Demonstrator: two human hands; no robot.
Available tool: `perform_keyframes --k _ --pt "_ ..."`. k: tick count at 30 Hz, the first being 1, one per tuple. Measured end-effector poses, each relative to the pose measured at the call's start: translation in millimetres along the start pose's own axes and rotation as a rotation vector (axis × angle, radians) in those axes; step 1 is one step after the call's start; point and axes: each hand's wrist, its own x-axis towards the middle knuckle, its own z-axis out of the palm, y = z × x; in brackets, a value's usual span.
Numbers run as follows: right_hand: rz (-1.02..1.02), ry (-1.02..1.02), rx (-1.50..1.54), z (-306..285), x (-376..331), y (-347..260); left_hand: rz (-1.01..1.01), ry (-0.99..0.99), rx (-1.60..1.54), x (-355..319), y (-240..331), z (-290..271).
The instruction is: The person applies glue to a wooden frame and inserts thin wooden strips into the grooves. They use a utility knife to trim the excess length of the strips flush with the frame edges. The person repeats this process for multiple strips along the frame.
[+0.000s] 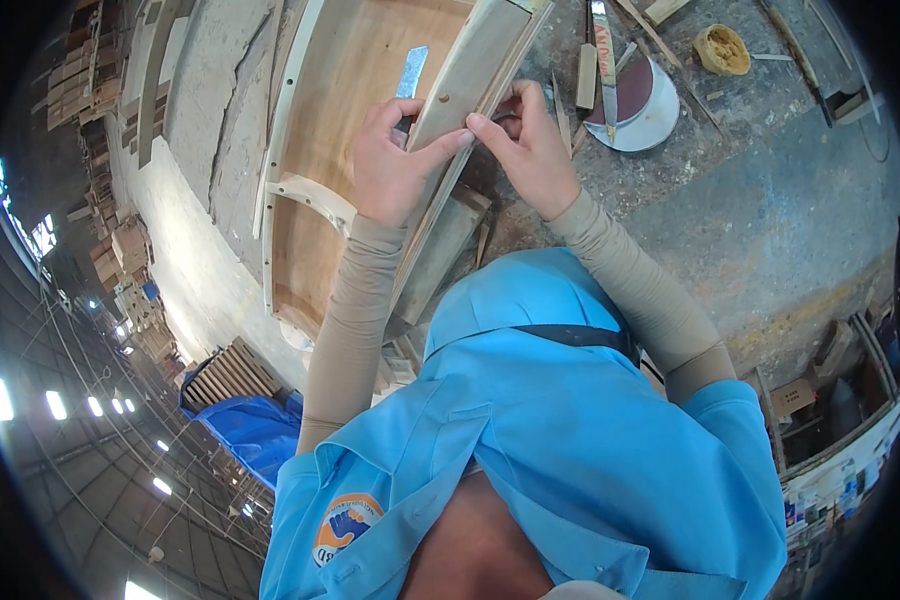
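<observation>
Stained work surface [770,190], head view, extends to the right of my grip. One wooden rail [475,65], the near side of one wooden frame [292,95], lies directly between my hands, its long axis slanting from beyond the grip, rightward, back toward me, leftward. Left hand [395,165] and right hand [535,155] stand equally near: both pinch the rail, thumbs pressed on its edge, tips almost meeting, most fingertips hidden. Counted: one blue-grey strip [411,72] just beyond the left hand; one curved brace [315,192] left of it; right of the grip, one flat-bladed tool [604,50] overlapping one white disc [655,125], and farther out, one bowl [701,50].
</observation>
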Motion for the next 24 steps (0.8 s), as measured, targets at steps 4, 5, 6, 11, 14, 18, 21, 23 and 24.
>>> perform_keyframes --k 4,5,6,11,14,18,21,23,24 --pt "-0.004 0.042 0.059 2.4 -1.5 1.7 -0.009 0.029 -0.086 1.1 -2.4 3.7" --pt "-0.002 0.060 0.075 2.8 -1.6 1.7 -0.005 0.022 -0.057 1.7 1.4 3.2" --pt "0.000 0.064 0.047 6.1 -1.1 1.3 -0.001 0.014 -0.028 2.2 3.5 3.0" --pt "0.077 0.030 0.077 16.1 -2.0 -11.7 -0.089 -0.043 -0.274 -2.5 -11.9 2.3" --pt "0.050 0.039 -0.052 4.5 -2.9 4.7 0.025 0.014 0.020 -3.2 -15.2 4.4" --pt "0.078 0.020 0.086 3.2 -2.1 -21.5 0.116 0.102 -0.013 1.0 4.0 2.9" --pt "0.107 0.022 0.077 5.6 0.5 -23.7 0.082 0.087 0.002 -0.2 -3.8 3.5" --pt "0.114 -0.003 0.047 2.2 2.6 -11.7 0.107 0.098 0.048 -2.0 -5.9 4.7" --pt "0.083 0.002 0.007 2.5 3.8 -3.5 0.116 0.089 0.049 -1.6 -10.3 3.8"
